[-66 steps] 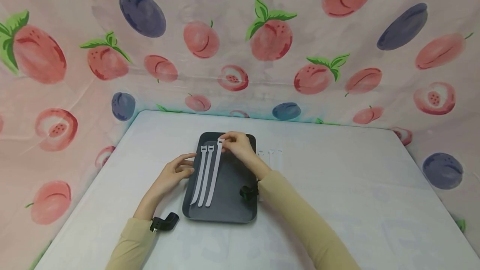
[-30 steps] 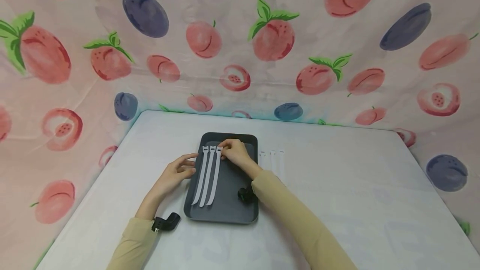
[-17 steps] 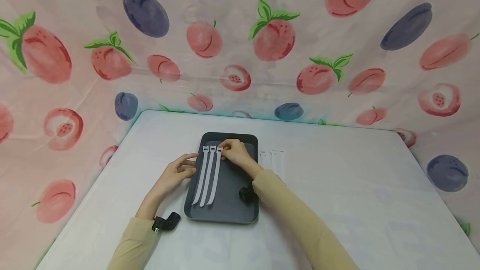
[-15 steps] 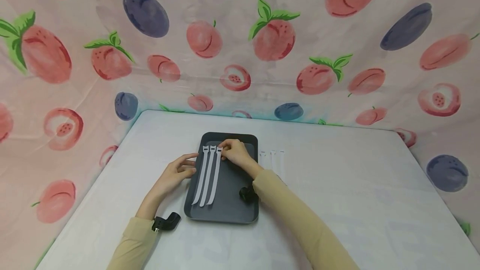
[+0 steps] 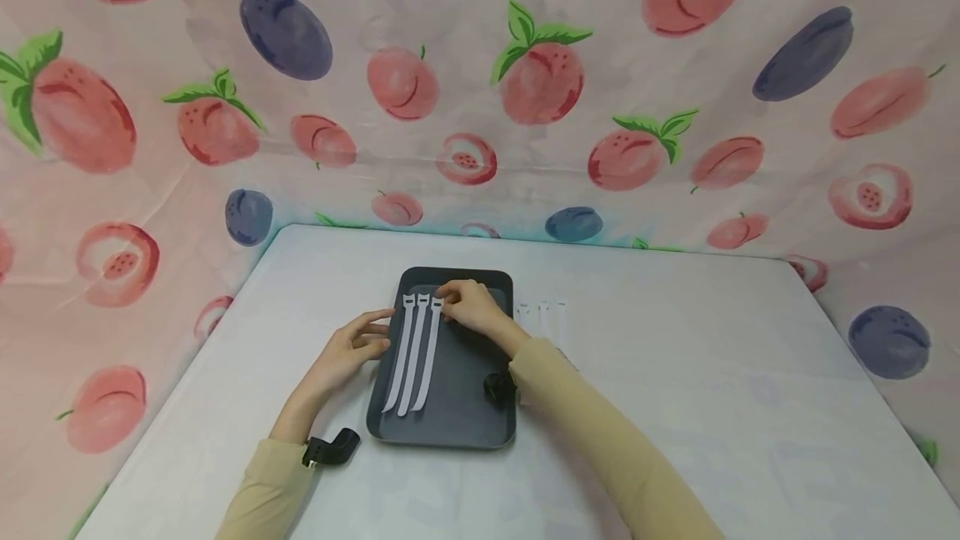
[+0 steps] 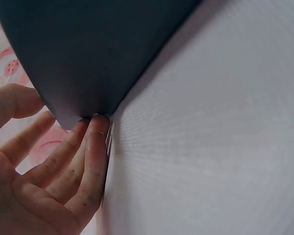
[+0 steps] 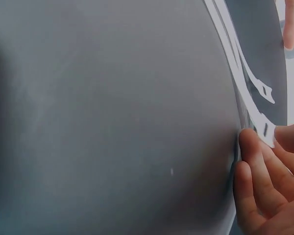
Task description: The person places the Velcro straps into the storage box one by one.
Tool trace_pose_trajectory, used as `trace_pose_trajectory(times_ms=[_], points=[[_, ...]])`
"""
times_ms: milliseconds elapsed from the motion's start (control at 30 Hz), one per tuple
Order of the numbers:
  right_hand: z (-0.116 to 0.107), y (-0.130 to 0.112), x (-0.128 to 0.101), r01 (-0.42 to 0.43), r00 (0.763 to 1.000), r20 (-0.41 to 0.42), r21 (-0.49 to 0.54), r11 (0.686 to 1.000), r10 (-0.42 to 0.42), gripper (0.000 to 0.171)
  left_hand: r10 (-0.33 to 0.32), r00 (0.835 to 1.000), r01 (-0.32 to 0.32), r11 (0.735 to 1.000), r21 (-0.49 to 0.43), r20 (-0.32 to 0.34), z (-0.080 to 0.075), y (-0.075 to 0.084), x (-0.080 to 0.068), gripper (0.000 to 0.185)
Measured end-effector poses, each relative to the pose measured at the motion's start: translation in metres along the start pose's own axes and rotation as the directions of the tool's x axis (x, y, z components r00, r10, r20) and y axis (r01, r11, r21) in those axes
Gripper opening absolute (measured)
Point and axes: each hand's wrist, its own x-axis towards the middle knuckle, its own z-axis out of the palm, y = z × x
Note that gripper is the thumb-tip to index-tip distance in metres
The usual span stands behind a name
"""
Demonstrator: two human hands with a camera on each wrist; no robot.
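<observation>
A dark grey tray (image 5: 480, 430) lies on the table with three white strap-like cable ties side by side in its left half. My right hand (image 5: 474, 305) pinches the slotted head of the rightmost cable tie (image 5: 429, 361); in the right wrist view that cable tie head (image 7: 266, 129) sits at the thumb and fingertips. To its left lie the middle cable tie (image 5: 414, 361) and the leftmost cable tie (image 5: 400, 361), neither touched by a hand. My left hand (image 5: 347, 348) rests loosely against the tray's left side, and its fingertips touch the outer wall (image 6: 88, 73).
Several more white cable ties (image 5: 543, 319) lie on the white table (image 5: 675, 373) right of the tray, partly hidden by my right forearm. A fruit-print cloth (image 5: 525, 182) hangs behind the table. Each wrist wears a black camera (image 5: 332, 447).
Since the earliest frame, my right hand has brought the rightmost cable tie's head nearer me and level with the other two. Over the last second the hands have hardly moved.
</observation>
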Motion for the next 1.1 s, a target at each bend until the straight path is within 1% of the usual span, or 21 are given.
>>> trace_pose_trajectory(times_ms=[433, 667, 933, 1100], points=[[-0.012, -0.005, -0.006, 0.011, 1.000, 0.023, -0.038, 0.999, -0.010, 0.032, 0.009, 1.000, -0.009, 1.000, -0.003, 0.004, 0.000, -0.002, 0.001, 0.051], [-0.020, -0.010, -0.014, 0.002, 1.000, 0.013, -0.082, 0.997, -0.001, 0.033, 0.026, 1.000, -0.026, 1.000, -0.017, 0.011, -0.001, -0.002, 0.000, 0.051], [-0.026, -0.013, -0.022, 0.043, 0.999, -0.002, -0.134, 0.990, -0.043, 0.033, 0.028, 0.999, -0.027, 0.999, -0.018, 0.016, -0.001, -0.002, -0.001, 0.051], [-0.029, -0.016, -0.029, 0.056, 0.998, 0.003, -0.127, 0.990, -0.056, 0.033, 0.026, 1.000, -0.025, 0.999, -0.023, 0.017, -0.001, -0.001, -0.001, 0.051]])
